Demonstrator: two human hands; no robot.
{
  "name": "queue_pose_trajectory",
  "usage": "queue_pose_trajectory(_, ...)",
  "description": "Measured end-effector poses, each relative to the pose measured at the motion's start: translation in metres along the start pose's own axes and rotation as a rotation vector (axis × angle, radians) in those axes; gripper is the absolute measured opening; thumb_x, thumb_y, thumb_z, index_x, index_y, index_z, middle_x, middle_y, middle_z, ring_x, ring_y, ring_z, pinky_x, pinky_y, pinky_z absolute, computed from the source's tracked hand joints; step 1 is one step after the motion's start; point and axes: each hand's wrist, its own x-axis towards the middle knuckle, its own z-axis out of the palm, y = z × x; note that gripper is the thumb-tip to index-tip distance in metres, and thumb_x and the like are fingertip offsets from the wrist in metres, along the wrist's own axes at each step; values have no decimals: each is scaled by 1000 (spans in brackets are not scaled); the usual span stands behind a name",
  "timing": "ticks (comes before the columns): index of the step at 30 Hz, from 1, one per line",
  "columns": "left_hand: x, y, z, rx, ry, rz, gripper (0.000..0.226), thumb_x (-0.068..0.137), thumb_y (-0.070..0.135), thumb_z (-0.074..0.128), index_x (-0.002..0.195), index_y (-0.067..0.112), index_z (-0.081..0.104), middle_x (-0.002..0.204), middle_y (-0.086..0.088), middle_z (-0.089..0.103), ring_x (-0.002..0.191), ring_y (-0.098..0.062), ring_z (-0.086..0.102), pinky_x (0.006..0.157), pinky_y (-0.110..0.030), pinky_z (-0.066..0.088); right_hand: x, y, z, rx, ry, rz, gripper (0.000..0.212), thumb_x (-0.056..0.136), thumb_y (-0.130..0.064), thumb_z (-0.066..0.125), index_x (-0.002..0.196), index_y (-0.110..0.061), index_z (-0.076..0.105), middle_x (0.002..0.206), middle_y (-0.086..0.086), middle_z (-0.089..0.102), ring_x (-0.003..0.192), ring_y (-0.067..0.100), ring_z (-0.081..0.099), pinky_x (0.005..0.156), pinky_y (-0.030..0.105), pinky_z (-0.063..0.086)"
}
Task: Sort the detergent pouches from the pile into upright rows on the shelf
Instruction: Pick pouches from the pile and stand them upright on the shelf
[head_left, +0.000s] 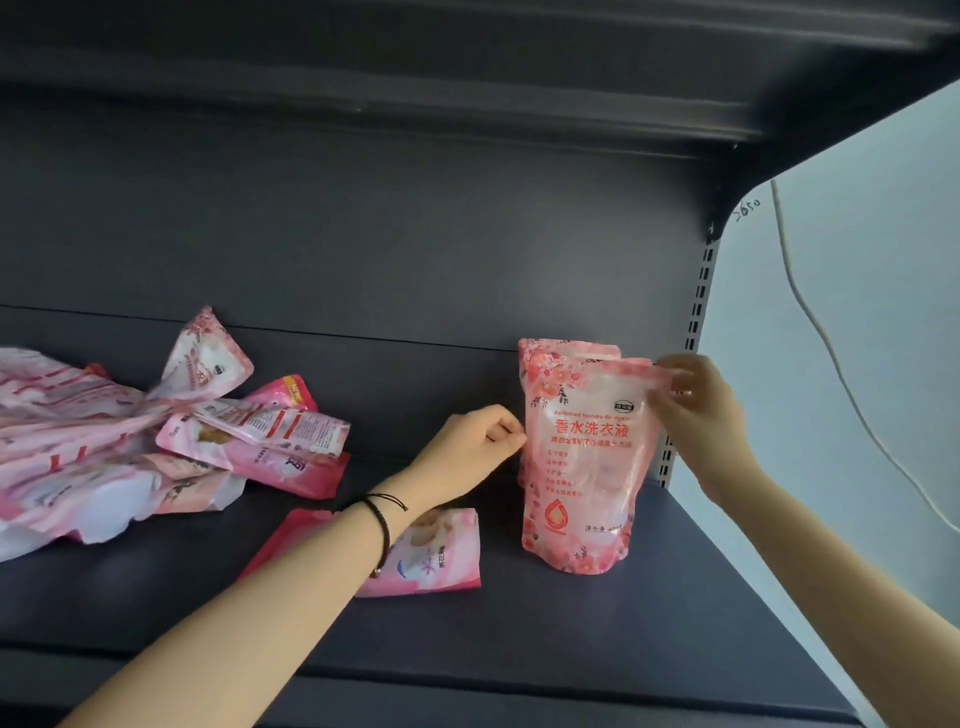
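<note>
A pink floral detergent pouch (582, 467) stands upright at the right end of the dark shelf (571, 623). A second upright pouch (566, 347) stands right behind it, mostly hidden. My right hand (693, 400) pinches the front pouch's top right corner. My left hand (475, 441) hovers at that pouch's left edge with fingers curled, holding nothing. A pile of pink pouches (130, 447) lies flat and jumbled at the left. One pouch (431, 556) lies flat under my left forearm.
The shelf's dark back panel (363, 234) rises behind the pouches, and an upper shelf (467, 104) overhangs. A slotted upright post (698, 301) marks the right end. Beyond it is a pale wall with a hanging white cable (831, 353).
</note>
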Motion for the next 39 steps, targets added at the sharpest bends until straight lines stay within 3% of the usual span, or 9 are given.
queue_pose_trajectory(4, -18, -16, -42, 611, 17, 158, 33, 95, 53, 41, 116, 31, 55, 106, 11, 64, 90, -9, 61, 71, -31, 52, -4, -24, 1, -529, 82, -523, 39, 83, -11, 65, 121, -15, 55, 117, 8, 57, 104, 29, 55, 80, 38, 46)
queue_pose_trajectory(7, -33, -33, -70, 877, 17, 281, 41, 95, 57, 35, 119, 29, 54, 103, 6, 66, 95, -14, 61, 78, -33, 49, -15, -45, 17, -791, -113, -807, 32, 86, -23, 65, 117, -15, 62, 115, 6, 60, 102, 31, 58, 80, 40, 49)
queue_pose_trajectory(13, -69, -71, -120, 1099, -107, 265, 48, 92, 62, 32, 111, 27, 60, 98, 3, 66, 97, -18, 59, 85, -35, 45, -44, -72, 83, -995, -699, -906, 39, 94, -51, 46, 127, -32, 52, 124, -8, 54, 111, 14, 54, 78, 27, 47)
queue_pose_trajectory(18, -97, -106, -142, 1115, -139, 154, 50, 90, 66, 32, 98, 26, 62, 97, 6, 64, 94, -17, 60, 68, -30, 37, -58, -83, 157, -1085, -1023, -801, 42, 92, -52, 46, 126, -29, 52, 116, -4, 58, 104, 19, 57, 76, 33, 47)
queue_pose_trajectory(22, -111, -127, -144, 1024, -163, -5, 57, 90, 68, 32, 110, 26, 64, 110, 4, 66, 98, -18, 61, 68, -29, 43, -65, -85, 212, -1061, -1204, -567, 47, 91, -50, 51, 130, -25, 51, 121, -2, 59, 108, 20, 56, 76, 33, 43)
queue_pose_trajectory(27, -117, -140, -140, 834, -127, -155, 49, 93, 61, 36, 82, 19, 60, 84, 4, 61, 80, -19, 60, 63, -30, 43, -76, -74, 258, -1064, -1308, -233, 47, 97, -48, 42, 126, -14, 58, 122, 6, 62, 107, 24, 59, 94, 38, 48)
queue_pose_trajectory(33, -118, -158, -137, 244, -69, -361, 34, 94, 54, 44, 101, 27, 64, 100, 8, 65, 91, -9, 60, 84, -32, 51, -78, -61, 262, -749, -1145, 86, 42, 95, -37, 52, 107, 0, 67, 84, 9, 61, 59, 14, 51, 54, 23, 42)
queue_pose_trajectory(37, -116, -151, -140, -98, -5, -381, 26, 94, 50, 48, 87, 28, 59, 92, 10, 63, 84, -6, 59, 72, -23, 46, -66, -68, 246, -545, -895, 76, 22, 94, -36, 56, 88, -16, 64, 88, 2, 64, 71, 11, 59, 62, 23, 47)
queue_pose_trajectory(39, -113, -143, -142, -402, 47, -420, 31, 92, 51, 53, 99, 23, 66, 95, 4, 72, 86, -13, 68, 68, -25, 52, -59, -74, 238, -476, -763, 19, 21, 95, -26, 55, 75, -21, 57, 78, -3, 58, 67, 8, 52, 59, 21, 42)
